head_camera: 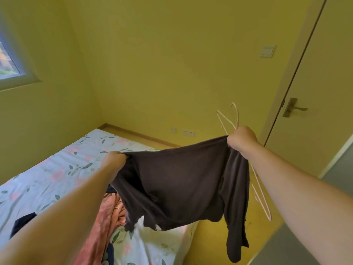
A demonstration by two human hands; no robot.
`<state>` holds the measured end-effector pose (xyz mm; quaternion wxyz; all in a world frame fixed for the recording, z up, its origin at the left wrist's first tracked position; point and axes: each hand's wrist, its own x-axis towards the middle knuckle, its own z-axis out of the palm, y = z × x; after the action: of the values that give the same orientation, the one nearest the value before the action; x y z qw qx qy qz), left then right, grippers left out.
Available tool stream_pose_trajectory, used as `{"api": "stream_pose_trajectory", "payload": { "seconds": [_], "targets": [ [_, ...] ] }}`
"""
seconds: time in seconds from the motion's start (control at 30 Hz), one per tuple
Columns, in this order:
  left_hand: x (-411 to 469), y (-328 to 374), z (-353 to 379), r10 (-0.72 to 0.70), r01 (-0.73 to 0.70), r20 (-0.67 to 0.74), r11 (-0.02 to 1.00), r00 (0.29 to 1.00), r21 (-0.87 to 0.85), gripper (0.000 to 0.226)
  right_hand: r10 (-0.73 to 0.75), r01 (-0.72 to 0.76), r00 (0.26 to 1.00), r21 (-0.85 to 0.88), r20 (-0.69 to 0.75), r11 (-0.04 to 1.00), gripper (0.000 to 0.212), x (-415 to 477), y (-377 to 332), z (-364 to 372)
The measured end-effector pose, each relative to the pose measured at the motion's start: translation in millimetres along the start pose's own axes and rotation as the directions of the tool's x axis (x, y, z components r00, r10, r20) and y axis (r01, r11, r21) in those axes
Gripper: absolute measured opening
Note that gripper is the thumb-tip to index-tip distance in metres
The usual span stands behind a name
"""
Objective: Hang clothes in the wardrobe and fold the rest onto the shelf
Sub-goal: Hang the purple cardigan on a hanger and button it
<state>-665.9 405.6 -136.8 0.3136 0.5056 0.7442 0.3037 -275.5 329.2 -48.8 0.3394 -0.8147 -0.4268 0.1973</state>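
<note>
- The dark brown garment (181, 184) hangs in the air between my two hands, stretched wide along its upper edge, above the near corner of the bed.
- My left hand (114, 159) is clenched round the garment's left upper corner; the cloth bunches at my fingers.
- My right hand (241, 138) is clenched round the right upper corner, and sits higher than my left, so the upper edge slopes up to the right.
- Below the grip line the body of the garment sags in loose folds. One long part, seemingly a sleeve, hangs straight down under my right hand, lower than the rest.
- The same right fist also holds a thin pale hanger (227, 119). Its hook end stands up above my knuckles; the other end runs down behind the cloth and out beside my right forearm. Whether this is one hanger or several I cannot tell.
- Under the garment lies the bed (57, 169) with a floral sheet.
- A crumpled pink garment (107, 217) lies on the sheet below my left forearm, and a dark item (23, 224) lies further left.
- Beyond: a yellow wall with a light switch (267, 51) and floor-level sockets (188, 133).
- Right: a door (315, 73) with a lever handle (294, 108).
- Far left: a window (9, 60).
</note>
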Motion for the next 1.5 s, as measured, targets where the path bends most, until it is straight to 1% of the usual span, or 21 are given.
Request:
{"api": "stream_pose_trajectory", "payload": {
  "seconds": [0.07, 0.1, 0.17, 0.2, 0.23, 0.3, 0.37, 0.47, 0.53, 0.6, 0.7, 0.77, 0.83, 0.9, 1.0, 1.17, 1.27, 1.33, 1.37, 1.43, 1.5],
  "targets": [
    [-4, 16, -4, 0.004, -0.009, 0.102, 0.999, 0.995, 0.053, 0.014, 0.006, -0.011, 0.998, 0.086, 0.065, 0.996, 0.023, -2, 1, 1],
    [-7, 22, -7, -0.027, 0.009, 0.175, 0.994, 0.984, 0.105, 0.022, -0.004, -0.011, 0.995, 0.148, 0.103, 0.989, 0.027, -4, 3, 1],
    [-12, 29, -13, -0.114, 0.029, 0.313, 0.965, 0.943, 0.262, 0.039, -0.05, 0.005, 0.984, 0.257, 0.171, 0.967, 0.034, -8, 6, 3],
    [-16, 31, -15, -0.154, 0.03, 0.367, 0.946, 0.918, 0.323, 0.044, -0.077, 0.011, 0.975, 0.297, 0.209, 0.955, 0.039, -10, 8, 5],
    [-19, 31, -14, -0.2, 0.053, 0.411, 0.938, 0.889, 0.342, 0.045, -0.101, 0.015, 0.964, 0.328, 0.247, 0.945, 0.044, -12, 10, 8],
    [-23, 31, -11, -0.279, 0.147, 0.488, 0.945, 0.827, 0.292, 0.041, -0.141, 0.02, 0.942, 0.367, 0.304, 0.93, 0.048, -15, 14, 15],
    [-23, 29, -5, -0.289, 0.236, 0.54, 0.957, 0.79, 0.167, 0.036, -0.168, 0.036, 0.927, 0.368, 0.334, 0.929, 0.048, -18, 19, 22],
    [-18, 29, 4, -0.153, 0.307, 0.589, 0.936, 0.793, -0.17, 0.023, -0.199, 0.07, 0.922, 0.361, 0.333, 0.93, 0.04, -25, 23, 28],
    [-20, 32, 11, -0.071, 0.338, 0.639, 0.889, 0.766, -0.307, 0.021, -0.217, 0.09, 0.913, 0.351, 0.345, 0.932, 0.045, -32, 24, 31],
    [-29, 36, 19, -0.042, 0.36, 0.67, 0.867, 0.741, -0.344, 0.024, -0.247, 0.102, 0.889, 0.358, 0.386, 0.928, 0.053, -38, 24, 37],
    [-44, 47, 30, -0.042, 0.386, 0.696, 0.855, 0.717, -0.347, 0.023, -0.263, 0.099, 0.873, 0.379, 0.41, 0.92, 0.047, -45, 21, 46],
    [-55, 56, 38, -0.028, 0.381, 0.721, 0.863, 0.692, -0.332, 0.03, -0.273, 0.094, 0.872, 0.41, 0.405, 0.907, 0.043, -50, 17, 53],
    [-63, 63, 47, -0.025, 0.359, 0.73, 0.882, 0.683, -0.305, 0.035, -0.26, 0.066, 0.88, 0.442, 0.396, 0.895, 0.043, -54, 13, 57],
    [-71, 68, 54, -0.02, 0.328, 0.717, 0.898, 0.697, -0.295, 0.028, -0.235, 0.029, 0.886, 0.458, 0.4, 0.889, 0.043, -54, 10, 61],
    [-77, 70, 62, 0.002, 0.276, 0.694, 0.917, 0.72, -0.289, 0.02, -0.199, 0.019, 0.9, 0.42, 0.388, 0.907, 0.039, -54, 10, 61],
    [-82, 69, 64, 0.021, 0.198, 0.616, 0.938, 0.788, -0.285, 0.029, -0.088, -0.03, 0.96, 0.412, 0.264, 0.911, 0.031, -49, 19, 58],
    [-83, 68, 63, 0.051, 0.133, 0.591, 0.955, 0.805, -0.265, 0.028, -0.032, -0.084, 0.972, 0.475, 0.231, 0.876, 0.032, -46, 22, 57],
    [-84, 66, 62, 0.075, 0.065, 0.604, 0.976, 0.793, -0.206, 0.023, 0.006, -0.128, 0.972, 0.507, 0.235, 0.852, 0.045, -47, 21, 56],
    [-86, 65, 63, 0.099, 0.003, 0.618, 0.987, 0.78, -0.162, 0.019, 0.016, -0.14, 0.971, 0.518, 0.237, 0.844, 0.049, -47, 20, 56],
    [-92, 64, 64, 0.17, -0.195, 0.673, 0.98, 0.72, -0.038, 0.013, 0.016, -0.142, 0.971, 0.529, 0.237, 0.837, 0.052, -48, 19, 58],
    [-103, 64, 67, 0.208, -0.427, 0.748, 0.898, 0.631, 0.11, 0.023, 0.012, -0.141, 0.972, 0.537, 0.236, 0.832, 0.05, -48, 16, 61]
  ]
}}
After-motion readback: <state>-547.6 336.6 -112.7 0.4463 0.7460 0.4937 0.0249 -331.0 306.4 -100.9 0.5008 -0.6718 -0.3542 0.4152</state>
